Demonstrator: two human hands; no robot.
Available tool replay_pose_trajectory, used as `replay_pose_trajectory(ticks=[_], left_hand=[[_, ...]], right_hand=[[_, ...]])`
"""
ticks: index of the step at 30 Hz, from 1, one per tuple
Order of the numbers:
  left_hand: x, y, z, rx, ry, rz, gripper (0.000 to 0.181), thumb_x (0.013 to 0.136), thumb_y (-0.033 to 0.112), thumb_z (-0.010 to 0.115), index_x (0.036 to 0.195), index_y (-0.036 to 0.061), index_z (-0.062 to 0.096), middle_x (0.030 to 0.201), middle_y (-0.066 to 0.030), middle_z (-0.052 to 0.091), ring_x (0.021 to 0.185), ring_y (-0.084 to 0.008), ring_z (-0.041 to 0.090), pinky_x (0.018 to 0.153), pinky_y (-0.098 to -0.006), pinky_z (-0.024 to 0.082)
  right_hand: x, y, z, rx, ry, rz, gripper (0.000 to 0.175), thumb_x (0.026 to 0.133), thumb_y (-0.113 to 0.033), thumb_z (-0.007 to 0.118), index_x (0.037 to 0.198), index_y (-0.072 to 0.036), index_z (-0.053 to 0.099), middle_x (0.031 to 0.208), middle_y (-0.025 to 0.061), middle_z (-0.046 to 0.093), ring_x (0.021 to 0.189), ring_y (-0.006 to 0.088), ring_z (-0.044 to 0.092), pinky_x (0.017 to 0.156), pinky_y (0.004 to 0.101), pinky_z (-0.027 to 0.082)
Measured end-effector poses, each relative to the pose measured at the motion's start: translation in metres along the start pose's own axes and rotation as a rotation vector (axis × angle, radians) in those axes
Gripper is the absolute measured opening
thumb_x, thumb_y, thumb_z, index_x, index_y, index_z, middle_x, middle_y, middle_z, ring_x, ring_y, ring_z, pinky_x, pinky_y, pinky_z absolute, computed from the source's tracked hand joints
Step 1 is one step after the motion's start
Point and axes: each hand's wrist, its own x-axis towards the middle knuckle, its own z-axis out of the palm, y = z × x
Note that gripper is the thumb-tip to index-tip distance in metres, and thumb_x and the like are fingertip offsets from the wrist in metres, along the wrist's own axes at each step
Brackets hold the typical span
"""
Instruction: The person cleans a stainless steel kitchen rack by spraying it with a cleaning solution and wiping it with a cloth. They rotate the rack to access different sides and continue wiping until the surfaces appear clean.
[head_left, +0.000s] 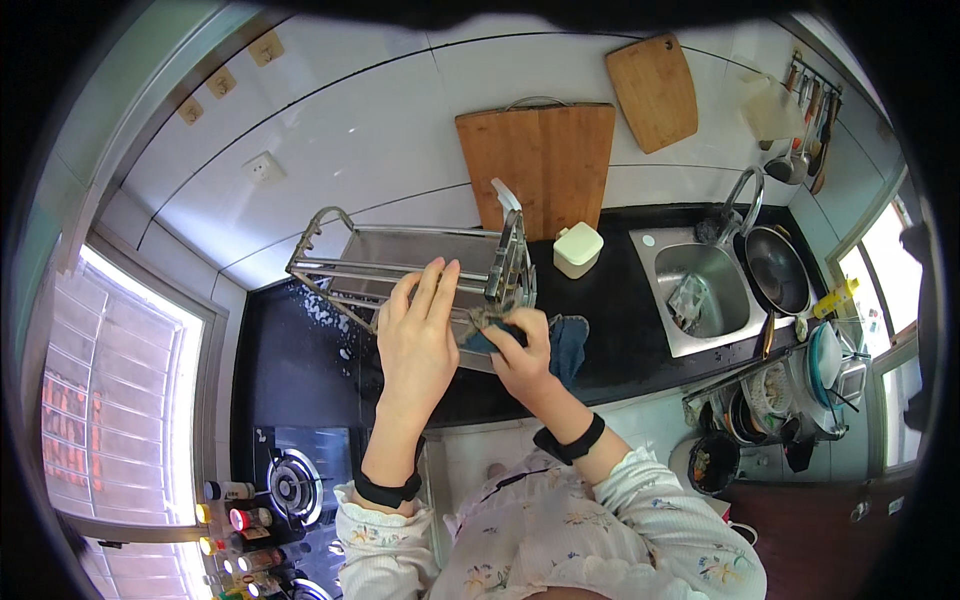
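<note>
A silver metal kitchen rack (420, 264) with tubular rails and flat shelves stands on the black countertop (622, 337). My left hand (420, 322) lies over its front rails with the fingers nearly straight; its thumb side and palm are hidden, so a grip cannot be made out. At the rack's lower right part, my right hand (521, 352) pinches a damp-looking blue-grey cloth (484, 341) that touches the metal. A blue cloth portion (568, 346) hangs or lies just right of that hand; whether both are one cloth is unclear. White suds (330, 309) dot the counter left of the rack.
A pale green lidded container (578, 250) stands right of the rack, before a large wooden cutting board (536, 165). Farther right are a steel sink (705, 289), a wok (778, 270) and a dish rack (772, 390). A gas burner (295, 486) and several seasoning bottles (251, 517) sit lower left.
</note>
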Motion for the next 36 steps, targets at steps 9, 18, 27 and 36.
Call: replay_pose_trajectory(ticks=[9, 18, 27, 36], left_hand=[[0.011, -0.009, -0.004, -0.049, 0.022, 0.084, 0.036, 0.087, 0.018, 0.069, 0.122, 0.0118, 0.066, 0.114, -0.0077, 0.062, 0.099, -0.0307, 0.055, 0.086, -0.0406, 0.048], [0.024, -0.018, 0.014, -0.039, 0.099, 0.123, 0.031, 0.086, 0.023, 0.071, 0.117, 0.021, 0.069, 0.102, -0.0049, 0.062, 0.092, -0.0273, 0.055, 0.077, -0.0388, 0.049], [0.027, -0.019, 0.019, -0.008, 0.133, 0.12, 0.031, 0.083, 0.027, 0.073, 0.113, 0.0206, 0.07, 0.096, -0.0051, 0.062, 0.09, -0.0249, 0.056, 0.073, -0.0376, 0.048], [0.031, -0.017, 0.027, 0.03, 0.173, 0.099, 0.03, 0.083, 0.025, 0.073, 0.112, 0.0212, 0.07, 0.092, -0.0046, 0.061, 0.088, -0.0246, 0.055, 0.071, -0.0372, 0.048]], right_hand=[[0.0, 0.001, 0.006, 0.066, 0.061, 0.219, 0.046, 0.056, 0.015, 0.056, 0.096, -0.003, 0.07, 0.105, 0.016, 0.056, 0.094, 0.0309, 0.06, 0.082, 0.0328, 0.05], [0.013, 0.004, 0.001, 0.179, 0.137, 0.282, 0.031, 0.068, 0.016, 0.064, 0.094, 0.001, 0.069, 0.106, 0.0154, 0.063, 0.094, 0.0301, 0.065, 0.082, 0.0325, 0.05], [0.011, 0.015, 0.007, 0.276, 0.132, 0.326, 0.035, 0.059, 0.016, 0.056, 0.09, 0.002, 0.067, 0.109, 0.0197, 0.067, 0.108, 0.0376, 0.063, 0.095, 0.04, 0.049], [0.018, 0.029, 0.014, 0.315, 0.195, 0.33, 0.032, 0.062, 0.015, 0.061, 0.09, 0.001, 0.07, 0.107, 0.0162, 0.07, 0.106, 0.0329, 0.063, 0.095, 0.0388, 0.048]])
